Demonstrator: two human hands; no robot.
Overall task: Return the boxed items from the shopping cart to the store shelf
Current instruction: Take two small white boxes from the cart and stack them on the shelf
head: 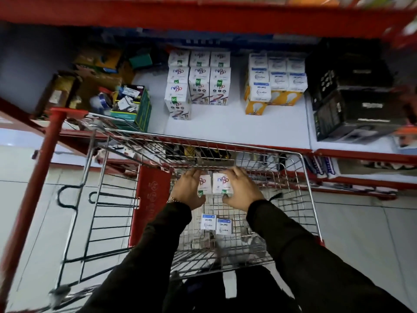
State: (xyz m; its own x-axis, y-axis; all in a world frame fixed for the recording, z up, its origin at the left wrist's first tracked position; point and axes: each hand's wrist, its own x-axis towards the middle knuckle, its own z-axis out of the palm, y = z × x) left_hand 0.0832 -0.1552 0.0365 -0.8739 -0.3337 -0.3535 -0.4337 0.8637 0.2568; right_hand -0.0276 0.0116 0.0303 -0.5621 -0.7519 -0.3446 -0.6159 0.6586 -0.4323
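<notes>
Inside the wire shopping cart (302,177), the left hand (188,188) and right hand (241,188) each clasp a white "Nippo" box (222,182), the pair side by side. Two "Garnet" boxes (216,224) lie on the cart floor below. Matching Nippo stacks (198,80) stand on the white store shelf (248,125).

You were in a shop aisle, pretty clearly: red metal shelving (225,21) with a white deck stocked with rows of identical boxed light bulbs (198,80), a wire shopping cart (309,177) pulled up against it, and tiled floor (29,199) underneath.
</notes>
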